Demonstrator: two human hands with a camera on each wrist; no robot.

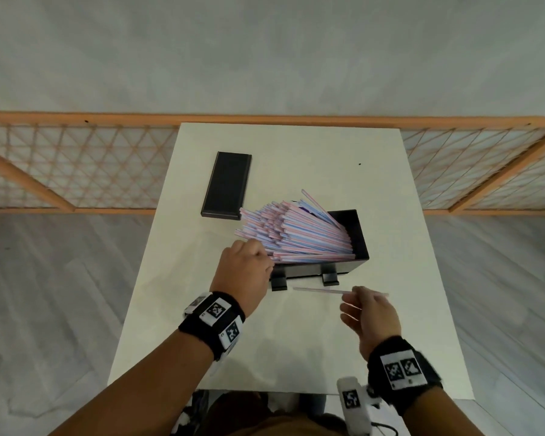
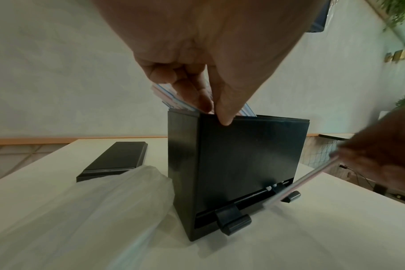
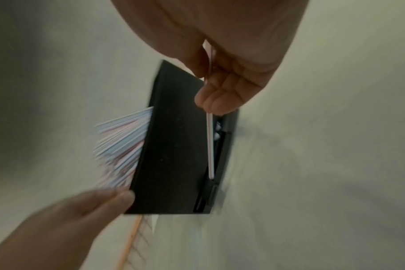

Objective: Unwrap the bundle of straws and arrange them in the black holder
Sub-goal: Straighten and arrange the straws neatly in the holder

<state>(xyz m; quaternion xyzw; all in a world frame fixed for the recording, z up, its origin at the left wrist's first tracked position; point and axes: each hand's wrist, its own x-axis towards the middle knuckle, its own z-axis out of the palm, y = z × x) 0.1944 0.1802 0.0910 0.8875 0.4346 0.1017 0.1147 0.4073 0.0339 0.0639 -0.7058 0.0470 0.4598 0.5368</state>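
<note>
The right hand [image 1: 370,313], nearest the head camera, pinches a single striped straw [image 1: 318,290] level, just in front of the black holder [image 1: 357,234]. The left hand [image 1: 244,267] has its fingers [image 2: 224,113] curled on the holder's near rim, against the leaning striped straws [image 1: 293,234]. The clear wrapper [image 2: 86,210] lies on the bench [image 1: 296,350], beside the black lid [image 1: 227,184]. Unwrapping looks finished; next, the stray straw needs lifting over the rim and sliding in alongside the others.

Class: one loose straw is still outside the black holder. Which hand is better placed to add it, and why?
The right hand: it already pinches the loose striped straw just before the black box-shaped holder. The left hand is busy at the fanned straws.
</note>
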